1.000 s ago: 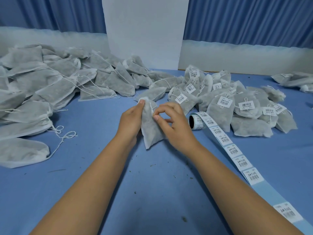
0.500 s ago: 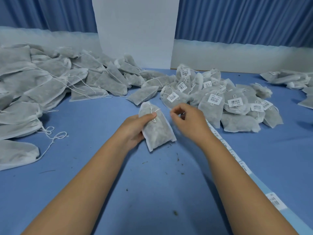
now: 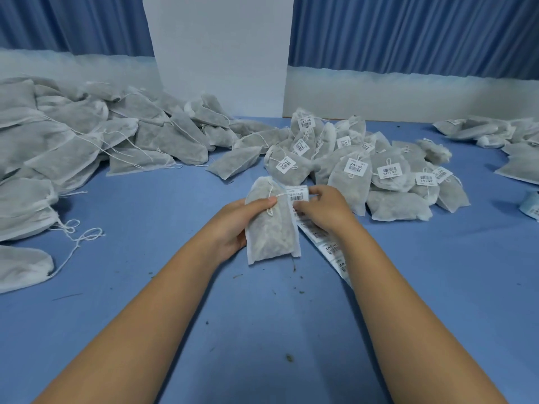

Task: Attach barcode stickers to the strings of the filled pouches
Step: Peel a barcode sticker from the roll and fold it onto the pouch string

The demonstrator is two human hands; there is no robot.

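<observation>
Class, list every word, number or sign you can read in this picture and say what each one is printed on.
Sticker pinched by the right hand: a barcode under a line of characters, too blurred to read.
Stickers on the labelled pouches: same print, too small to read.
Sticker strip below the right hand: barcodes, blurred.
No other writing shows.

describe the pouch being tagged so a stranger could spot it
Start at the blue table, in the gap between the unlabelled heap at left and the stickered heap at right. The pouch is the only one held: the left hand grips it, the right hand holds a barcode sticker by its string.
</observation>
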